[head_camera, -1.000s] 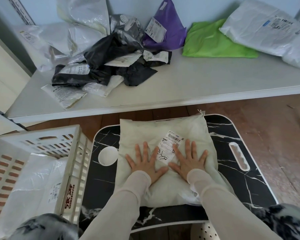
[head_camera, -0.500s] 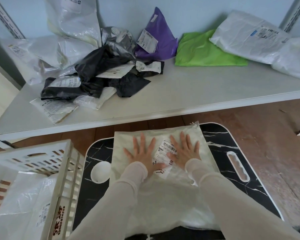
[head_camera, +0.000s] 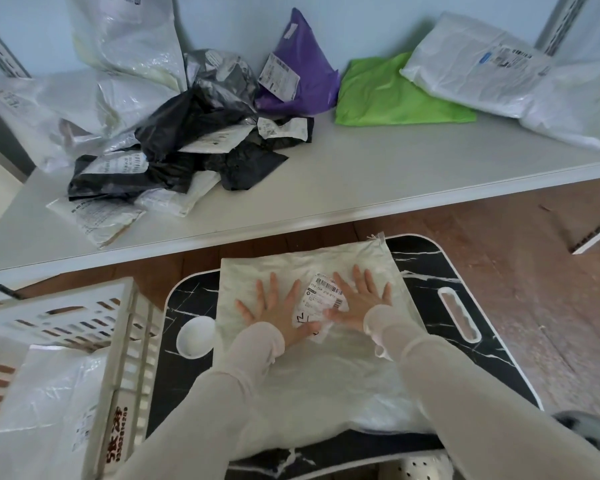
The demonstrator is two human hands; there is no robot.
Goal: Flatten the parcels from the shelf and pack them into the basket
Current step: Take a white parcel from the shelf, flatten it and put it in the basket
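Both arms come in from the near edge, pale sleeves (head_camera: 222, 393) to the wrists, forearms roughly parallel.

Left hand (head_camera: 274, 313): palm down, fingers straight and fanned, flat on the parcel (head_camera: 326, 372). Right hand (head_camera: 359, 303): same pose, palm down, fingers spread, pressing. Neither grips anything; both are open with thumbs angled inward toward each other. The label (head_camera: 321, 299) sits between the hands, both thumbs on its lower part.

The parcel is white wrinkled plastic lying on the bench (head_camera: 430, 271), covering its middle. It is crumpled under the forearms and smoother ahead of the fingertips. Its far-left corner hangs just past the bench's far edge.

The bench has a black marble-pattern top with a white rim. A round white recess (head_camera: 196, 336) is just left of the left hand, and a slot (head_camera: 459, 315) is right of the right hand.

The basket (head_camera: 129, 327), white and slatted, is further left of the left hand, right beside the bench. A flat parcel (head_camera: 42, 393) lies inside it.

Wooden floor (head_camera: 534, 271) shows right of the right hand and ahead of the fingertips.

The shelf (head_camera: 361, 174) is well ahead of both hands:
- black parcels (head_camera: 174, 133) in a heap, ahead-left
- purple parcel (head_camera: 305, 77) straight ahead, propped at the wall
- green parcel (head_camera: 388, 95) ahead of the right hand, flat
- white parcels (head_camera: 471, 67) ahead-right, one overlapping the green; more behind the black heap
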